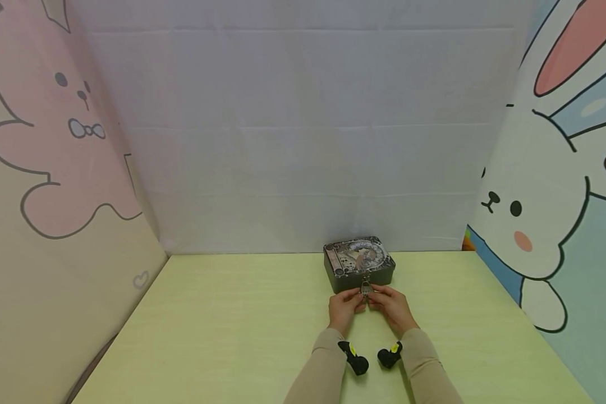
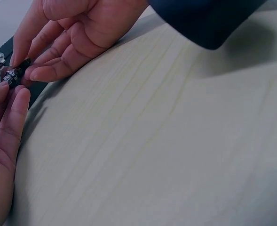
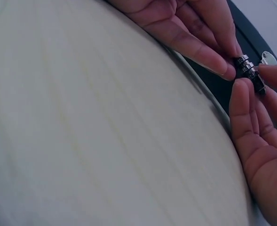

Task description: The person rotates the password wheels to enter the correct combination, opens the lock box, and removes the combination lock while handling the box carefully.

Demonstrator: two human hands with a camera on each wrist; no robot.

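A dark tin box (image 1: 359, 262) with an ornate printed lid sits at the back of the table. From the metal hasp (image 3: 269, 57) on its front side hangs a small combination padlock (image 1: 366, 289), its number dials (image 3: 248, 69) showing in the right wrist view. The left hand (image 1: 344, 310) pinches one end of the padlock between thumb and fingers. On the other end, the right hand (image 1: 390, 307) grips it the same way. Fingertips of both hands cover part of the lock in the wrist views.
The pale yellow table (image 1: 232, 325) runs back to a white sheet (image 1: 303, 140). Walls with cartoon drawings stand at both sides. Black wrist cameras (image 1: 354, 359) are strapped over the beige sleeves (image 1: 317, 367).
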